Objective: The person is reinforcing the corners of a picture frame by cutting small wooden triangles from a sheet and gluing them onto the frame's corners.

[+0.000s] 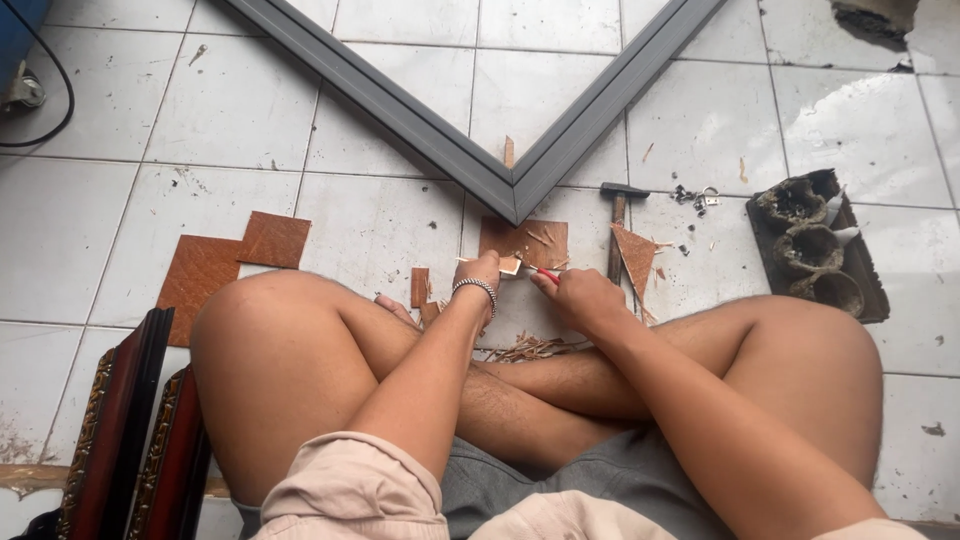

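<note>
White floor tiles, scuffed and littered with shavings, fill the view, and a person sits cross-legged on them with both knees rising into the foreground. The left hand, a beaded bracelet at its wrist, pinches a small pale wood chip between closed fingers. The right hand is curled tight around a red-handled cutter, whose tip meets the chip; the blade itself is too small to make out. Both hands work just over a brown hardboard square, partly covered by them.

Just beyond lies the mitred corner of a grey frame, its two arms running off the top edge. A hammer lies right of the square, beside a triangular brown offcut. Small metal hangers sit near a dark egg-carton strip whose contents are unclear. Larger brown hardboard pieces lie left, one partly hidden by the knee. Two ornate dark frames are cut off at the bottom left. Curled shavings pile between the shins.
</note>
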